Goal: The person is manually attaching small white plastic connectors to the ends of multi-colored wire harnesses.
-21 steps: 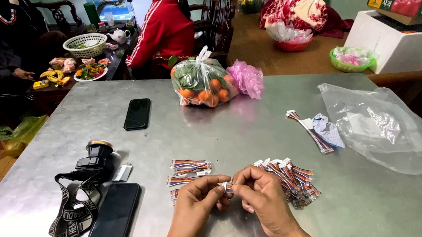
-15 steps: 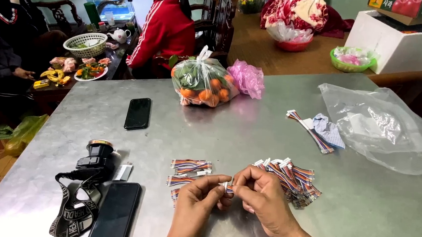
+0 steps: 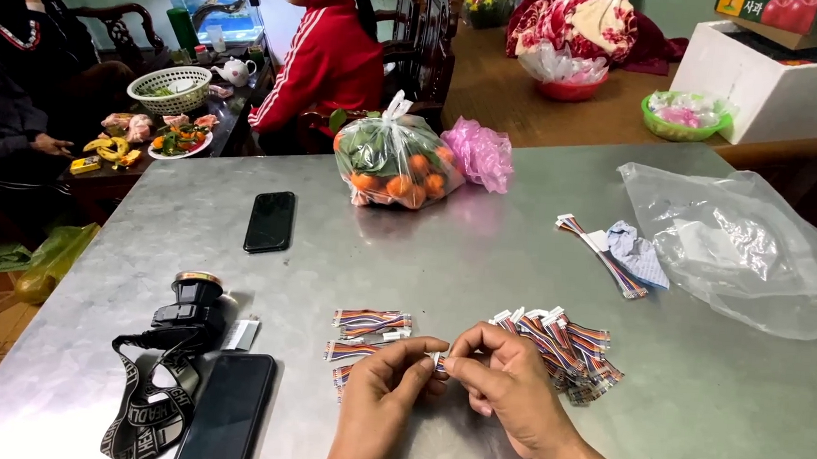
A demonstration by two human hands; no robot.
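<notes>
Grey metal table [image 3: 484, 255] fills the frame, with seated people at a low table in the upper left. At lower centre we see both hands meeting: our left hand [image 3: 377, 407] and right hand [image 3: 510, 388] each pinch an end of one short ribbon cable [image 3: 439, 361], mostly hidden between the fingertips. It looks light, thin and floppy, its white plug the only stiff part, so we judge the plug the best place to grip. A heap of similar cables [image 3: 564, 347] lies just right of the hands, a few more [image 3: 366, 333] just left. A bag of oranges [image 3: 392, 163] sits at upper centre.
</notes>
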